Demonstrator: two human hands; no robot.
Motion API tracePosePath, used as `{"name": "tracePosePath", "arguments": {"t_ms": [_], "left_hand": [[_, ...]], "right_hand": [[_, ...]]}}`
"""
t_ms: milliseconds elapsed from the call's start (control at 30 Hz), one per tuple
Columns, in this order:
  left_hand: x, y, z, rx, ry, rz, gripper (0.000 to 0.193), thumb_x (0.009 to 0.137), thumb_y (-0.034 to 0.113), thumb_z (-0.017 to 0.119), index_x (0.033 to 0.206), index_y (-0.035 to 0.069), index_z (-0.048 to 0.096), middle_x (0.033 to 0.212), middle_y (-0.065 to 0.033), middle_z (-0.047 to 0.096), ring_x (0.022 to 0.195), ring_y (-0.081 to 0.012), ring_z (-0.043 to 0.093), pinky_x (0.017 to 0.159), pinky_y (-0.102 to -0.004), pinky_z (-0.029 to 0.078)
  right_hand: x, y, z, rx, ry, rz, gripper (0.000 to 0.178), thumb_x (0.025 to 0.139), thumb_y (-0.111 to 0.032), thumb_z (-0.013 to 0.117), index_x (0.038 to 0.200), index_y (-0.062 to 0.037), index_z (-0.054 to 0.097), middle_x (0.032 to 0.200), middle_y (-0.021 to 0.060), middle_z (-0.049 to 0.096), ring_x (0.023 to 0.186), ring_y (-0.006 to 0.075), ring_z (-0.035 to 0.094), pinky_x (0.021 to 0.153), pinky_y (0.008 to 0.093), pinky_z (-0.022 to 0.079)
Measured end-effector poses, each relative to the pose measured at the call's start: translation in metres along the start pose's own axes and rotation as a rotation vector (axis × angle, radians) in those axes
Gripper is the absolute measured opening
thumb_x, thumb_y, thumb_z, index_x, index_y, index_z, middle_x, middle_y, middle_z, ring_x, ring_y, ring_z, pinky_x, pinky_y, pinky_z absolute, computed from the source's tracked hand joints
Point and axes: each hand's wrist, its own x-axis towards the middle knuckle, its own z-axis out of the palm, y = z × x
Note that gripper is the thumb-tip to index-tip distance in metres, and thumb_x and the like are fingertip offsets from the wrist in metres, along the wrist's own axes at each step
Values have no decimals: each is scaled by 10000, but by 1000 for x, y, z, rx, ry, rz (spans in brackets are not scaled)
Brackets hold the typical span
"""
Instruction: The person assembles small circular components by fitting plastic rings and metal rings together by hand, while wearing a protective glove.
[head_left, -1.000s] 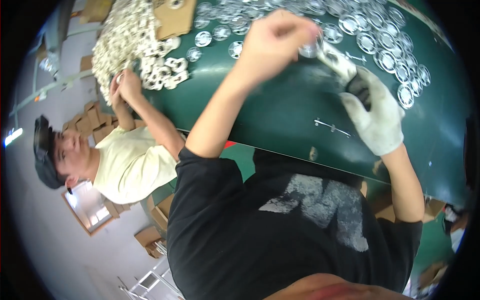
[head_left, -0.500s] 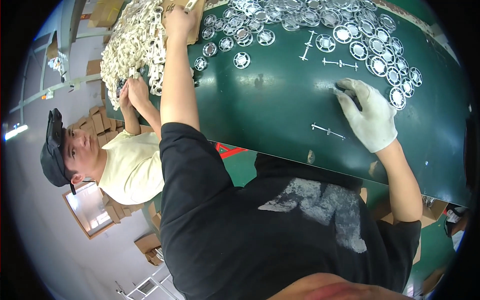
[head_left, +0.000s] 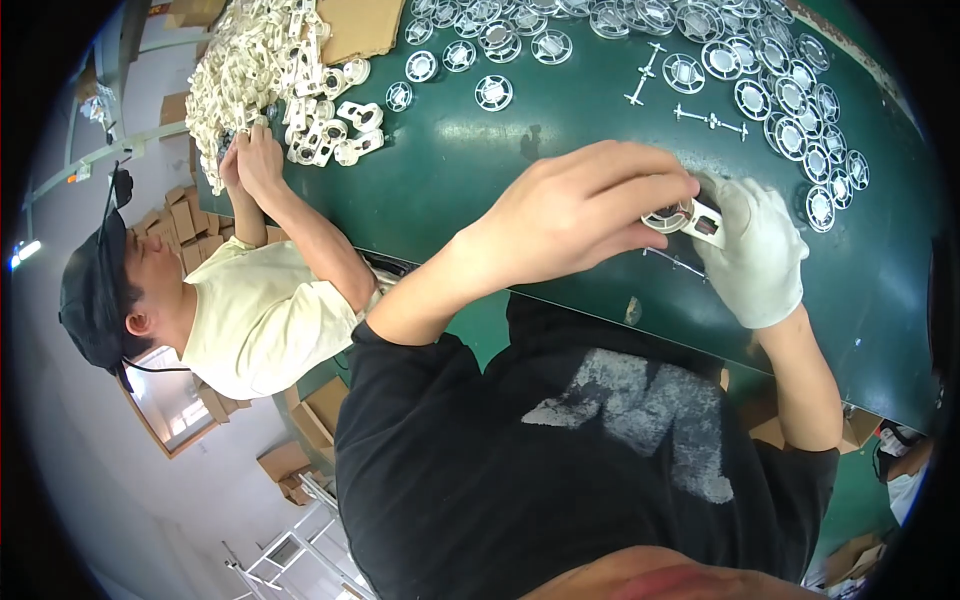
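A white plastic part with a round ringed end and a slotted end is held between my hands over the right half of the green table. My bare left hand pinches the round end with thumb and fingers. At the slotted end, my white-gloved right hand is closed around the part, its fingertips partly hidden. Just below lies a thin rod with small cross pieces, partly covered by my hands. Two similar rods, one upright and one lying across, rest farther back.
Many clear wheel-like discs spread along the table's far and right sides. A heap of white plastic parts lies far left beside a cardboard sheet. A co-worker at the left has both hands at that heap.
My left hand has come from the cardboard at the far left to my right hand, bringing a white plastic part. My right hand has closed on the part's slotted end.
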Motion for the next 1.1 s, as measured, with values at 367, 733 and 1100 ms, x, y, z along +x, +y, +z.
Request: {"name": "tracePosePath", "arguments": {"t_ms": [367,733,1100], "left_hand": [[-49,-76,-22,538,119,-569,327,907,182,745,1180,23,660,1172,-162,643,998,-349,646,840,-422,538],[-30,-57,8,315,164,-520,314,900,190,756,1197,99,713,1068,-55,653,656,-209,642,624,-318,530],[-10,-27,17,211,155,-230,556,663,197,941,1160,89,719,1013,-31,637,750,-131,600,577,-249,483]], "right_hand": [[5,3,0,-120,20,183,205,855,-286,747,1014,-158,728,780,85,692,751,285,678,741,391,537],[2,8,-3,-59,-43,222,324,873,-368,736,1110,-148,732,833,119,703,800,319,697,708,413,563],[-2,17,-3,-62,-47,176,357,888,-361,724,1165,-137,694,865,116,705,824,309,695,699,431,553]]}}
